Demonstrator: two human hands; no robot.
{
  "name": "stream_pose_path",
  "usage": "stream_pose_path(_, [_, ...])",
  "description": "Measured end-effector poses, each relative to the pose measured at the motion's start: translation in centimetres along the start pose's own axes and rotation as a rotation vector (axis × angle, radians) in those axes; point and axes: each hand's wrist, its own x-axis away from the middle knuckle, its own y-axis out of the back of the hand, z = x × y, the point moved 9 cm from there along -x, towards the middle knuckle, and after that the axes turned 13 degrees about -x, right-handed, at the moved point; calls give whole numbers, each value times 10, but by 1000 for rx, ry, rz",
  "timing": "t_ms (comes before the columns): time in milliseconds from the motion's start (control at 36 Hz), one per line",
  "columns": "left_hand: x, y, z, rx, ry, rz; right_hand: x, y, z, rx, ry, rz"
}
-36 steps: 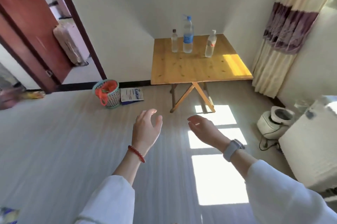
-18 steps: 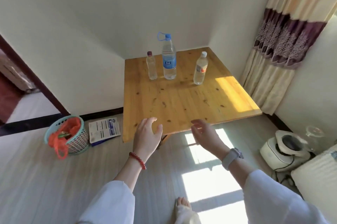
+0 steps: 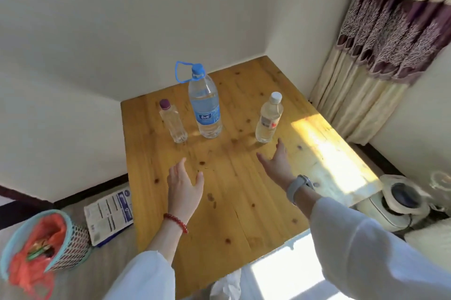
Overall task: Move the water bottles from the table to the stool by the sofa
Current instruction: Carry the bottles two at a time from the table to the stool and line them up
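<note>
While three water bottles stand upright at the far side of the table, both hands hover empty, left hand and right hand spread wide.

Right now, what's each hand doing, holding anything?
Left hand: open, empty, over the table.
Right hand: open, empty, just short of the white-capped bottle.

Both hands, half a second ago short of the table's near edge, now reach over the wooden table; the right hand (fingers spread) nears the white-capped bottle
</note>
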Motion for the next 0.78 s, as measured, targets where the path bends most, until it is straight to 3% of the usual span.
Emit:
stream_pose_path(222, [-131, -26, 35, 77, 134, 31, -97, -7, 14, -215, -71, -251])
stream_pose_path(417, [-218, -34, 55, 155, 152, -44, -140, -6, 8, -318, -53, -474])
stream_pose_path(611, [-243, -32, 60, 245, 54, -137, -144, 1, 5, -231, 0, -479])
stream_pose_path(778, [-218, -24, 59, 264, -52, -123, -106, -5, 11, -222, 18, -426])
